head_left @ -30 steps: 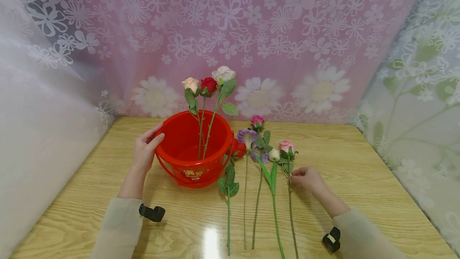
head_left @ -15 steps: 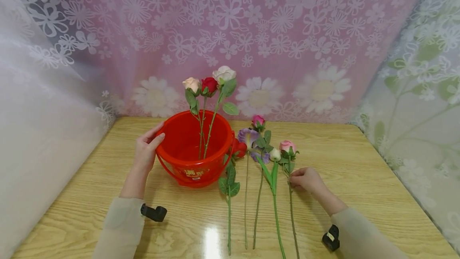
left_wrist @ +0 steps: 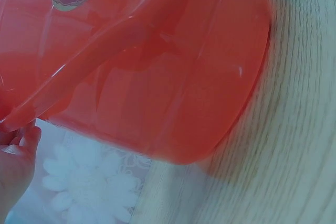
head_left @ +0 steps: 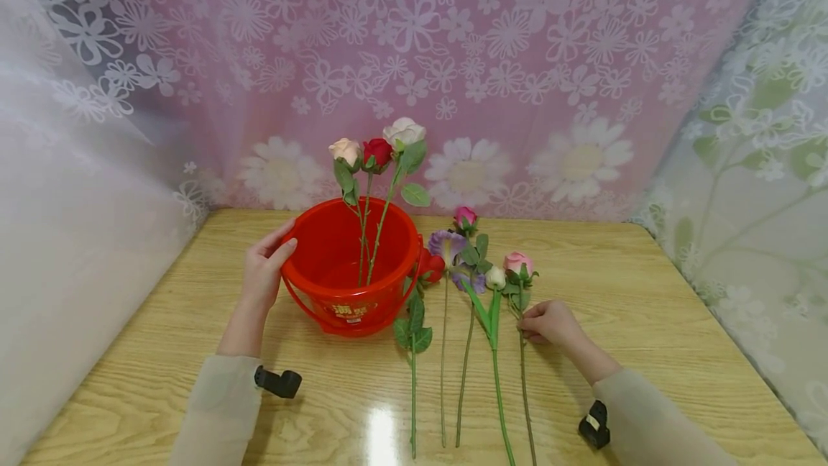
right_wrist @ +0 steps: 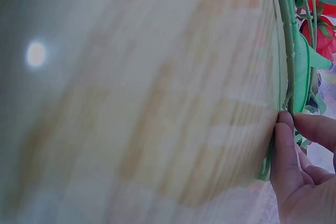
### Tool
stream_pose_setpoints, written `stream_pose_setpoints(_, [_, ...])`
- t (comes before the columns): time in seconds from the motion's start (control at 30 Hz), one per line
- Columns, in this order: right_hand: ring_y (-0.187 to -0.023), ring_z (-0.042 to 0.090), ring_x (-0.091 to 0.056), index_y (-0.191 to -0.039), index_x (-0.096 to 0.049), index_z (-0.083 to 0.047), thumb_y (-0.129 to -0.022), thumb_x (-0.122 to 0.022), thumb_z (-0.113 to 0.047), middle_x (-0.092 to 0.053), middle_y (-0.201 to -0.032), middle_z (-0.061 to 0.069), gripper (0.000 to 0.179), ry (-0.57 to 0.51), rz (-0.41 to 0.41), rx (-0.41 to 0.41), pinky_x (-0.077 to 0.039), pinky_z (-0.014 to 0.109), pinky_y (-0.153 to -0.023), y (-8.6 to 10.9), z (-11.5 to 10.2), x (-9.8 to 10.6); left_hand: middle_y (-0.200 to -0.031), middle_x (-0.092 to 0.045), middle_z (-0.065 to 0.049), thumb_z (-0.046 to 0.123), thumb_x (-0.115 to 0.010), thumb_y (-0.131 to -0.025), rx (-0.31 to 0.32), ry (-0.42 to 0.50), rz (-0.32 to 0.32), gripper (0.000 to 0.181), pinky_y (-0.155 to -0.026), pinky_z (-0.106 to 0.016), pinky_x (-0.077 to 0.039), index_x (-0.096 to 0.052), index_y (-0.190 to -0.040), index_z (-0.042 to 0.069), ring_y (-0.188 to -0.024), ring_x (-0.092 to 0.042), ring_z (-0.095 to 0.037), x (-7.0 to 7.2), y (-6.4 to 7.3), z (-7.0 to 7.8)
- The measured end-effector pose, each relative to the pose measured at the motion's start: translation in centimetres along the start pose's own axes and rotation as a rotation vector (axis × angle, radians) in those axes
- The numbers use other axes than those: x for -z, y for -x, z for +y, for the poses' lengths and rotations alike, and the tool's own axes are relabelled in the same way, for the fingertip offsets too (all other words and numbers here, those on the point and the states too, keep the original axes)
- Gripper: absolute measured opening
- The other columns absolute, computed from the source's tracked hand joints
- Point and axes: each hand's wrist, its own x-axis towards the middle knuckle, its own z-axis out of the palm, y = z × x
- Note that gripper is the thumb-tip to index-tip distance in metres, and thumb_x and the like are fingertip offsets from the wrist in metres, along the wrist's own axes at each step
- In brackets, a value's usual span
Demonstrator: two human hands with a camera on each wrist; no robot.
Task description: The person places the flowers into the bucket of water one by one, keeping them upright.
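Note:
My left hand grips the rim of a red plastic bucket on its left side, thumb over the edge. The left wrist view shows those fingers beside the bucket's wall and handle. Inside the bucket stand a peach rose, a red rose and a white rose, heads above the rim. On the right, my right hand pinches the stem of a pink rose below its leaves. Thumb and forefinger meet around this stem in the right wrist view.
Between bucket and right hand, more flowers lie side by side on the wooden table: another red rose, a purple iris, a magenta rose and a white tulip. A patterned pink curtain hangs behind.
My right hand has shifted very slightly left at the pink rose's stem. The left hand keeps its hold on the bucket, and the flowers lie as before.

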Motion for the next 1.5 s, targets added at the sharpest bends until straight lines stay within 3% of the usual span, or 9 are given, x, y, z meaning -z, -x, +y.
stream_pose_setpoints(0.73, [-0.068, 0.015, -0.059, -0.102, -0.047, 0.018, -0.085, -0.053, 0.0, -0.059, -0.08, 0.012, 0.026, -0.212, -0.049, 0.006, -0.053, 0.028, -0.063, 1.2, -0.5, 1.4, -0.119, -0.054, -0.004, 0.002, -0.054, -0.086, -0.005, 0.017, 0.015, 0.042, -0.083, -0.029, -0.045, -0.043, -0.125, -0.009, -0.103, -0.053, -0.017, -0.1, 0.0, 0.0])
stream_pose_setpoints(1.07, [-0.07, 0.008, -0.059, -0.11, -0.043, 0.017, -0.088, -0.053, -0.006, -0.06, -0.083, 0.005, 0.034, -0.357, -0.041, 0.083, -0.052, 0.025, -0.069, 1.9, -2.3, 3.2, -0.117, -0.055, -0.001, 0.002, -0.055, -0.086, 0.0, 0.043, 0.021, 0.042, -0.082, -0.028, -0.046, -0.043, -0.125, -0.009, -0.103, -0.053, -0.016, -0.1, 0.0, -0.2])
stream_pose_setpoints(1.5, [-0.07, 0.008, -0.061, -0.102, -0.048, 0.007, -0.086, -0.056, -0.005, -0.062, -0.076, -0.002, 0.022, -0.564, 0.009, 0.177, -0.051, 0.024, -0.071, 3.3, -6.0, 3.8, -0.115, -0.056, -0.001, 0.002, -0.055, -0.086, -0.008, 0.054, 0.033, 0.041, -0.081, -0.027, -0.046, -0.045, -0.124, -0.008, -0.102, -0.054, -0.016, -0.1, 0.0, -0.2])
